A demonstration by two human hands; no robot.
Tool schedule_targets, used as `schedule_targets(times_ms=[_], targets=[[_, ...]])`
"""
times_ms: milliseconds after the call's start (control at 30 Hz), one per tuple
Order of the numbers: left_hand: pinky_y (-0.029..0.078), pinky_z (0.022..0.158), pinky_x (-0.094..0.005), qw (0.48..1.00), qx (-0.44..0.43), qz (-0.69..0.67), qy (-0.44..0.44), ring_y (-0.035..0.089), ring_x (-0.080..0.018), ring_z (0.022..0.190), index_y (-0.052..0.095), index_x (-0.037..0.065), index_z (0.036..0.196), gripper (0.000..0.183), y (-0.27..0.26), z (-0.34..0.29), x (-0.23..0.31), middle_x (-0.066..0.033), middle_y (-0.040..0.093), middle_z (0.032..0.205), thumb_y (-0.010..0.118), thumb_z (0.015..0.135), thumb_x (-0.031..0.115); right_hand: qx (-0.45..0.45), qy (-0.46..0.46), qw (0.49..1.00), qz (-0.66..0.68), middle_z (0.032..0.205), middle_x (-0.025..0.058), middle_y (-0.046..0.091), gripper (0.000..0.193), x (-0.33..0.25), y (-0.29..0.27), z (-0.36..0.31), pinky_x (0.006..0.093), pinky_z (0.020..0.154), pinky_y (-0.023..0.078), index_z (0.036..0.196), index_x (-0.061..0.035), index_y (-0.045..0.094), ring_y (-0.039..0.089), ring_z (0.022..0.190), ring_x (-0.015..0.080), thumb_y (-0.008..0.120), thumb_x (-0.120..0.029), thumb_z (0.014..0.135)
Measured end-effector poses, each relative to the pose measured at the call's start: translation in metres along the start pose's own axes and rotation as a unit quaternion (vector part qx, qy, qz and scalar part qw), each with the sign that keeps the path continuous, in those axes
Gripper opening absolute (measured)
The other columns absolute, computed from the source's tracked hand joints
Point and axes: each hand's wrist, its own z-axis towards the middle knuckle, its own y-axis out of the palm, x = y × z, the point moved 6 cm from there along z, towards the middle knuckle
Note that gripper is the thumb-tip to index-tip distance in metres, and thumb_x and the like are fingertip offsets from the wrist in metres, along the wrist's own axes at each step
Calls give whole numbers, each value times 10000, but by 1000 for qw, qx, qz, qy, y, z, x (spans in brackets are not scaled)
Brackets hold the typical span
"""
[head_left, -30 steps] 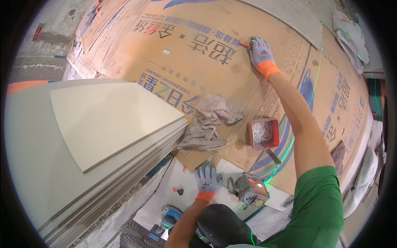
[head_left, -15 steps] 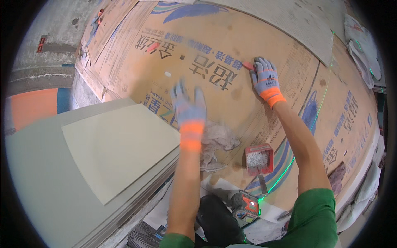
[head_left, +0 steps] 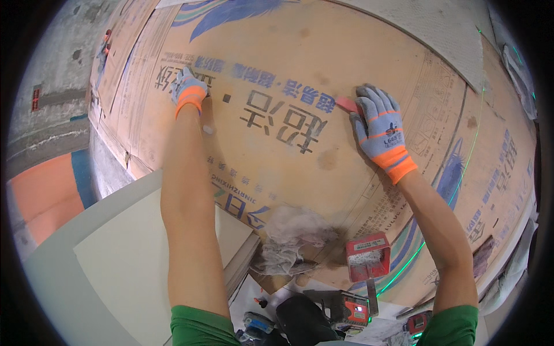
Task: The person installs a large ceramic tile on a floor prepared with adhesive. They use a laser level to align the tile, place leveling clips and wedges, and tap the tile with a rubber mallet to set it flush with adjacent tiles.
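Note:
My left hand (head_left: 189, 91), in a grey glove with an orange cuff, is far out at the left on a printed brown cardboard sheet (head_left: 277, 179). Its fingers are bent down and bunched; whatever they hold, if anything, is hidden. On the same sheet, further right, rests my right hand (head_left: 381, 124) in a matching glove. A small red piece (head_left: 347, 104) sticks out leftward between its thumb and index finger; the rest of that piece is covered. Nearer to me stands a red open box (head_left: 368, 245) with many small white bits inside.
A crumpled whitish cloth (head_left: 294, 236) lies on the cardboard. Pale flat slabs (head_left: 121, 248) are stacked at the lower left. A laser level (head_left: 355, 308) near my knee throws a green line up the right side. Another grey slab (head_left: 415, 34) lies at the far edge.
My left hand has swung forward and left, from above the cardboard's middle to its far left part. The right hand keeps its place beside the red piece. The whole view has shifted slightly.

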Motion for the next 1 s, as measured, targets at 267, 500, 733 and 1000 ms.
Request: schedule_targets(times_ms=[267, 500, 733, 1000], targets=[[434, 726, -329, 980, -9, 159, 123, 533, -245, 890, 546, 81, 986, 263, -62, -186, 110, -85, 537, 972, 533, 758, 211, 34, -26, 999, 6, 1068, 146, 547, 264, 1, 1, -6, 429, 916, 362, 973, -32, 527, 500, 1044, 327, 601, -170, 761], [436, 819, -406, 888, -143, -408, 158, 525, -373, 952, 489, 29, 1111, 400, -141, -475, 28, -204, 506, 1066, 592, 752, 173, 87, -63, 988, -112, 970, 140, 609, 250, -11, -6, -4, 373, 788, 454, 986, -40, 563, 588, 907, 288, 557, -234, 829], [461, 820, -435, 887, -426, -113, 139, 527, -366, 1015, 363, 35, 1232, 704, -38, -581, -13, -204, 458, 1151, 705, 684, 314, 63, -34, 997, 6, 1037, 196, 556, 283, -23, -29, -10, 418, 886, 391, 995, -5, 546, 508, 994, 356, 555, -175, 770], [409, 923, -430, 875, -453, -156, 68, 447, -372, 1146, 354, 39, 1270, 843, -20, -576, -13, -226, 371, 1297, 754, 614, 386, -50, -14, 997, 54, 884, 188, 604, 280, -18, -22, 8, 394, 726, 463, 975, -31, 578, 579, 806, 350, 586, -211, 761]])
